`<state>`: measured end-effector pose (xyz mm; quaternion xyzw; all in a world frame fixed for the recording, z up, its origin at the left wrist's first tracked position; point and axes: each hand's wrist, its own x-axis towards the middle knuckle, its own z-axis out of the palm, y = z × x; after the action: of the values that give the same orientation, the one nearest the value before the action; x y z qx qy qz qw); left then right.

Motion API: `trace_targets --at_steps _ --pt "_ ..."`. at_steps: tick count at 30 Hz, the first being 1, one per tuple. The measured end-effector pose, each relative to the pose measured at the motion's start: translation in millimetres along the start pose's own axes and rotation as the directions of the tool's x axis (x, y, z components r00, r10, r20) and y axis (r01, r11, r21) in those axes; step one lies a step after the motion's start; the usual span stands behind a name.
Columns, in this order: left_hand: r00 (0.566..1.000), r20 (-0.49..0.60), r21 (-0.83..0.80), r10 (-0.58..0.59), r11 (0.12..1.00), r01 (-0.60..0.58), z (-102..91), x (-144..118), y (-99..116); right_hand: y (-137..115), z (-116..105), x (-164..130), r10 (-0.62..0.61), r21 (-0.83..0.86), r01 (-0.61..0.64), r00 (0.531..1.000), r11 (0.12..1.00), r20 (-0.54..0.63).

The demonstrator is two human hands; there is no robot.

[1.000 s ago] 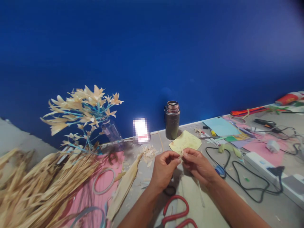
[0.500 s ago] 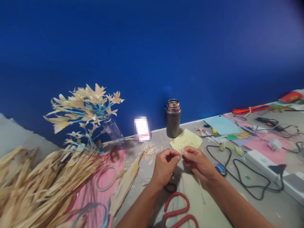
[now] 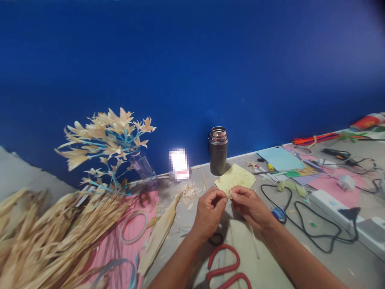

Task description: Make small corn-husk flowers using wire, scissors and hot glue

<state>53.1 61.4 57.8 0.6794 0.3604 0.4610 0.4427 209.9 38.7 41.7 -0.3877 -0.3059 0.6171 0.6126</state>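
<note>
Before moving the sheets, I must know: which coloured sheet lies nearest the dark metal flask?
The pale yellow crinkled sheet, beside the flask; every other sheet, including the light blue rectangular one, lies farther away.

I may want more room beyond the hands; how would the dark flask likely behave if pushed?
The flask stands tall and narrow, so a push near the top may well tip it. It is uncapped, so any contents, which I can't see, could spill. Its metallic sheen suggests a stiff body that probably won't give.
</note>
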Motion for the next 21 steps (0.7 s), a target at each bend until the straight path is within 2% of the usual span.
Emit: trace_targets --at_steps 5,11,21 --pt "1.000 0.001 -0.032 0.023 0.999 -0.023 -1.7 0.1 -9.2 -0.3 -7.0 3.4 -0.027 -0.054 0.027 1.000 0.998 -0.003" --pt "0.999 -0.010 -0.091 -0.039 0.995 0.038 0.2 0.1 -16.9 2.0 -10.3 5.7 -0.034 -0.135 0.037 0.999 0.990 0.021" --pt "1.000 -0.002 -0.018 -0.025 1.000 0.025 1.1 0.6 -17.1 1.4 -14.1 3.8 -0.059 -0.248 0.076 0.995 0.966 0.075"
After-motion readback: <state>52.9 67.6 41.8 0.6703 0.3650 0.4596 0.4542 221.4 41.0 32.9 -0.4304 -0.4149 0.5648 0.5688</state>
